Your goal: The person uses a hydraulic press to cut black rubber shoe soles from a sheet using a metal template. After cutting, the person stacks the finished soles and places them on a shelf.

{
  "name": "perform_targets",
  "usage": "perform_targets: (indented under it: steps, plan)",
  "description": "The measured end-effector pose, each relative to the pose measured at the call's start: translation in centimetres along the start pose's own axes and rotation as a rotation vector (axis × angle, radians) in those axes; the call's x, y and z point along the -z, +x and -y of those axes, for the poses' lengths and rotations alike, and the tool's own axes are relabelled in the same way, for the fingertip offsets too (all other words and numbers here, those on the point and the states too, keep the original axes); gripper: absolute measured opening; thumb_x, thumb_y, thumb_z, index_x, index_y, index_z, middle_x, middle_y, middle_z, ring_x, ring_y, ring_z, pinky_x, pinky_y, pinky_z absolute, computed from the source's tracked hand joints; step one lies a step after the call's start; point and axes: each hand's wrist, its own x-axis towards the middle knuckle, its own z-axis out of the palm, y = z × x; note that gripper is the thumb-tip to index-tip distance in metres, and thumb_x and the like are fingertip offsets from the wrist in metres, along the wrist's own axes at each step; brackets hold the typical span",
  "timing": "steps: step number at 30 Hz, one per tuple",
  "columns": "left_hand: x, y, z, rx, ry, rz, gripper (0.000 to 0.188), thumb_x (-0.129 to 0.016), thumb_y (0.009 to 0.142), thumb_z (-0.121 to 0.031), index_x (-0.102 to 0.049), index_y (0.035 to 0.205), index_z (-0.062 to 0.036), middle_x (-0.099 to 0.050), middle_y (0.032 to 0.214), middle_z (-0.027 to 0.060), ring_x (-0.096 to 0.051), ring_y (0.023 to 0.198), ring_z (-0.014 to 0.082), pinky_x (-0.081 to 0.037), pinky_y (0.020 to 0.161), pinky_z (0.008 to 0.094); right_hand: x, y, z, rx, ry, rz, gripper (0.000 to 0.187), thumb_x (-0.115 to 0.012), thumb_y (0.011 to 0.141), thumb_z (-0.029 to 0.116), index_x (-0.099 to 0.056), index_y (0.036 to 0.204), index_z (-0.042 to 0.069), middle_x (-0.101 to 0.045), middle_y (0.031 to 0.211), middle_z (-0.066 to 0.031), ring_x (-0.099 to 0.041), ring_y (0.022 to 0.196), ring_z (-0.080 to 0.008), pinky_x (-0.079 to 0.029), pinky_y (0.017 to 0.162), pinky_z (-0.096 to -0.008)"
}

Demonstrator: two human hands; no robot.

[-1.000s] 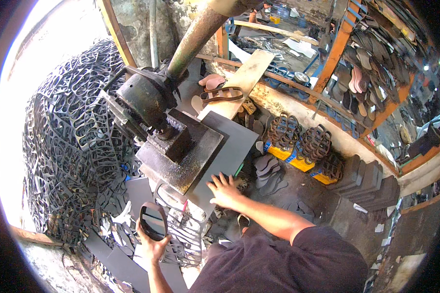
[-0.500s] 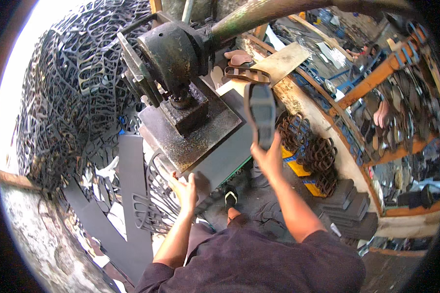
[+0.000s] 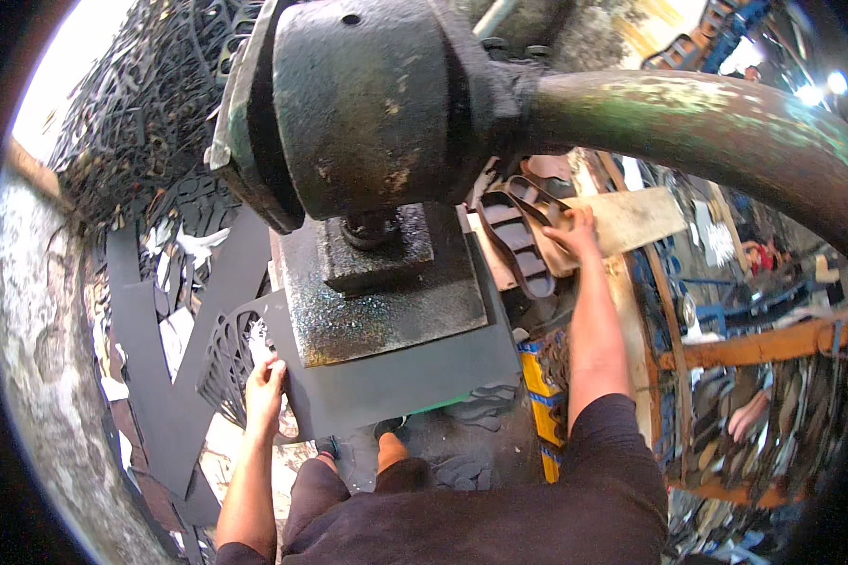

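My left hand [image 3: 265, 397] is closed, fingers and thumb pinching a dark sheet with cut-out openings [image 3: 231, 365] beside the press. A plain dark sheet [image 3: 410, 377] lies under the press's square metal plate [image 3: 386, 325]. My right hand [image 3: 576, 235] reaches out to the right, fingers apart, over a sole-shaped cutting die [image 3: 529, 195]. Its thumb is by the die's edge; whether it touches cannot be told. Just left of that hand lies another sole-shaped die [image 3: 516, 247] with crossbars, on the light wooden board.
The heavy press head [image 3: 368, 104] and its thick curved arm [image 3: 697, 127] hang over the work. A large heap of cut-out webbing [image 3: 151, 104] stands at the far left. Dark strips [image 3: 146, 348] lean at left; yellow boxes [image 3: 544, 405] stand at right.
The sole-shaped die that my right hand held raised now lies on the board, and that hand has moved farther out, fingers spread. My left hand has shifted left. The view has moved closer to the press.
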Motion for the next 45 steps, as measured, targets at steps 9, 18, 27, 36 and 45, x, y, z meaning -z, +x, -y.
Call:
perform_targets:
  steps: [9, 18, 27, 36, 45]
  plan:
    - [-2.4, 3.7, -2.9, 0.184, -0.070, 0.230, 0.036, -0.070, 0.097, -0.019, -0.064, 0.130, -0.0052, -0.070, 0.115, 0.0042, -0.065, 0.105, 0.0145, -0.053, 0.090, 0.0363, 2.0, -10.0, -2.4, -0.454, 0.639, 0.176, 0.067, -0.078, 0.082, 0.060, -0.071, 0.107, -0.003, -0.071, 0.102, -0.0124, -0.062, 0.100, -0.0193, -0.049, 0.089, -0.0331]
    - [5.6, 3.5, 0.4, 0.216, -0.214, 0.366, 0.037, -0.071, 0.098, -0.019, -0.065, 0.132, -0.0052, -0.071, 0.120, 0.0057, -0.067, 0.111, 0.0191, -0.054, 0.095, 0.0421, 7.8, -47.0, 32.5, 0.212, 0.684, 0.136, 0.054, -0.091, 0.069, 0.034, -0.065, 0.109, 0.008, -0.049, 0.143, -0.0229, -0.046, 0.136, -0.0420, -0.034, 0.116, -0.0534]
    - [5.7, 3.8, 0.1, 0.190, -0.233, 0.414, 0.030, -0.067, 0.100, -0.018, -0.067, 0.127, -0.0035, -0.073, 0.113, 0.0065, -0.068, 0.104, 0.0186, -0.056, 0.085, 0.0385, -6.4, -49.7, 41.3, 0.320, 0.373, 0.016, 0.057, -0.089, 0.071, 0.035, -0.060, 0.110, 0.006, -0.039, 0.150, -0.0306, -0.044, 0.134, -0.0470, -0.040, 0.111, -0.0542]
    - [2.0, 4.9, -1.5, 0.138, -0.182, 0.414, 0.076, -0.082, 0.089, -0.033, -0.049, 0.148, 0.0015, -0.062, 0.134, 0.0154, -0.062, 0.120, 0.0275, -0.060, 0.087, 0.0392, -4.7, -49.7, 37.6, 0.207, 0.427, 0.059, 0.119, -0.096, 0.063, 0.042, -0.030, 0.153, 0.000, -0.034, 0.157, -0.0264, -0.033, 0.145, -0.0443, -0.031, 0.120, -0.0543]
    - [-0.6, 4.7, -4.6, 0.066, -0.252, 0.513, 0.085, -0.076, 0.094, -0.014, -0.028, 0.164, -0.0152, -0.035, 0.165, 0.0170, -0.054, 0.136, 0.0289, -0.063, 0.081, 0.0386, -6.2, -49.3, 32.2, 0.207, 0.269, -0.008, 0.092, -0.093, 0.067, 0.036, -0.054, 0.138, -0.007, -0.042, 0.156, -0.0250, -0.035, 0.147, -0.0430, -0.033, 0.121, -0.0506]
